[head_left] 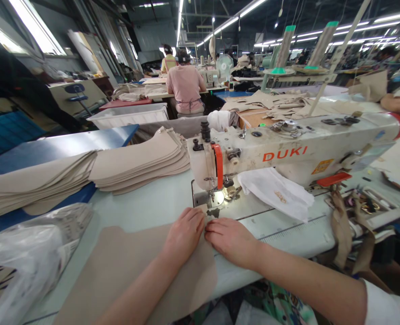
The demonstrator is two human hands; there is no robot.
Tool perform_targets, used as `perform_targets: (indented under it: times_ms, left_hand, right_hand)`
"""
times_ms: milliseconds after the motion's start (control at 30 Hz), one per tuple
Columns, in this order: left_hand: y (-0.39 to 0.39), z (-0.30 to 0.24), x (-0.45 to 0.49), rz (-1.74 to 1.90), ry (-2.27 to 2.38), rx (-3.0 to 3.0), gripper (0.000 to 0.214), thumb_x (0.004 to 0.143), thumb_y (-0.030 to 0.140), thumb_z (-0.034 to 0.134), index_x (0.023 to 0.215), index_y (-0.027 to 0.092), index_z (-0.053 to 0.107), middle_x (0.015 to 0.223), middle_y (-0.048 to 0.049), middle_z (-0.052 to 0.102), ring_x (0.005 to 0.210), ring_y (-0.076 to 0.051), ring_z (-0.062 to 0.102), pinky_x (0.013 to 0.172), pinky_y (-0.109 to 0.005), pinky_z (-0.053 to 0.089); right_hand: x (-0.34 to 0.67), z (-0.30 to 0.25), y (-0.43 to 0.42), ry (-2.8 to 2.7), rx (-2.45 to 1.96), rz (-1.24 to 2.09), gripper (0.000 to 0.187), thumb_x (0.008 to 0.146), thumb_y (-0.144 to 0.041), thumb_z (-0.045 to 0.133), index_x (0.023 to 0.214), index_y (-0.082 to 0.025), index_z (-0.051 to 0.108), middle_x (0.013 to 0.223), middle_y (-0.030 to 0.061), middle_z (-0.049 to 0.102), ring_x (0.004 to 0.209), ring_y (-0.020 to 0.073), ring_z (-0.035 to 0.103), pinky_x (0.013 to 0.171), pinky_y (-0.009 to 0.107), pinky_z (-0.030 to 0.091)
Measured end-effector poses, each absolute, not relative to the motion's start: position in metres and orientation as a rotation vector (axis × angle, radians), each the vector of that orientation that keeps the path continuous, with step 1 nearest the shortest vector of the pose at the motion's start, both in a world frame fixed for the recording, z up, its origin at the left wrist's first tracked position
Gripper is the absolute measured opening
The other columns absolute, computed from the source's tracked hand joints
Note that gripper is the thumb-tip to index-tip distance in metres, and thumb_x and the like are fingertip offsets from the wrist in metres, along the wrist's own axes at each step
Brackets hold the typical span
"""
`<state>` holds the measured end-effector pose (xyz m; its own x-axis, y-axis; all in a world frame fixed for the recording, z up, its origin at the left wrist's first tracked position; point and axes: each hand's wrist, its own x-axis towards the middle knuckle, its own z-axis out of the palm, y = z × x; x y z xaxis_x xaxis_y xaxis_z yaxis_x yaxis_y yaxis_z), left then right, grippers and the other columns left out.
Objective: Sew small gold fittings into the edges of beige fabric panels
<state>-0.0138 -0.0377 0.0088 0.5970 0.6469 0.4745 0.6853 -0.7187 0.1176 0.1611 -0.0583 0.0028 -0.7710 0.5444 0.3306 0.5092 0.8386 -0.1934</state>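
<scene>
A beige fabric panel [135, 266] lies flat on the pale table, reaching from under my forearms up to the sewing machine [288, 149]. My left hand [186, 232] is closed at the panel's upper edge, its fingertips pinching the material. Right beside it, my right hand [232, 239] has its fingers curled in and pressed on the same edge. A small beige end of material sticks out beyond my left fingertips. Just ahead of both hands are the lit needle plate and the presser foot [212, 196]. The fingertips partly hide what they pinch.
Stacks of cut beige panels [139, 158] lie at the left, near a clear plastic bag [34, 257]. A white cloth [277, 192] rests against the machine. A parts tray [369, 205] and hanging straps [342, 230] are at the right. A co-worker in pink [186, 85] sits ahead.
</scene>
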Motion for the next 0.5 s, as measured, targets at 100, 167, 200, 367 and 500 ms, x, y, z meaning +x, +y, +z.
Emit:
perform_targets:
  times_ms: [100,167,200,367,500]
  left_hand:
    - [-0.038,0.009,-0.014,-0.783,-1.155,-2.741,0.024,0.093,0.012,0.041,0.08,0.017,0.061,0.081,-0.0053,0.064,0.079,-0.019,0.058,0.073,-0.034,0.052]
    - [-0.038,0.009,-0.013,-0.805,-1.176,-2.737,0.023,0.092,0.012,0.041,0.082,0.016,0.06,0.082,-0.0059,0.065,0.079,-0.019,0.058,0.072,-0.034,0.052]
    - [-0.038,0.009,-0.013,-0.808,-1.188,-2.742,0.022,0.092,0.012,0.041,0.082,0.016,0.06,0.082,-0.0061,0.065,0.079,-0.019,0.057,0.072,-0.034,0.052]
    - [-0.038,0.01,-0.014,-0.814,-1.246,-2.779,0.02,0.091,0.012,0.043,0.083,0.017,0.061,0.082,-0.0052,0.065,0.079,-0.019,0.058,0.073,-0.034,0.053]
    - [-0.039,0.011,-0.015,-0.828,-1.272,-2.81,0.018,0.09,0.011,0.044,0.087,0.017,0.061,0.086,-0.0057,0.066,0.082,-0.019,0.059,0.075,-0.034,0.053]
  right_hand:
    - [0.161,0.006,-0.058,-2.613,-0.855,0.132,0.013,0.09,-0.018,0.051,0.094,-0.013,0.062,0.097,0.0094,0.065,0.1,0.02,0.055,0.09,0.034,0.045]
    - [0.161,0.008,-0.057,-2.594,-0.931,0.12,0.013,0.089,-0.019,0.052,0.095,-0.013,0.062,0.097,0.0091,0.064,0.1,0.0214,0.055,0.089,0.035,0.046]
    - [0.161,0.008,-0.056,-2.594,-0.958,0.107,0.014,0.089,-0.019,0.052,0.096,-0.013,0.062,0.097,0.0091,0.064,0.1,0.0219,0.055,0.089,0.036,0.046]
    - [0.161,0.006,-0.048,-2.622,-0.929,0.004,0.013,0.09,-0.017,0.051,0.096,-0.014,0.062,0.1,0.0099,0.063,0.099,0.0215,0.056,0.09,0.036,0.046]
    - [0.161,0.005,-0.045,-2.609,-0.891,-0.023,0.014,0.091,-0.016,0.049,0.098,-0.013,0.061,0.105,0.0108,0.062,0.102,0.0208,0.054,0.091,0.036,0.045]
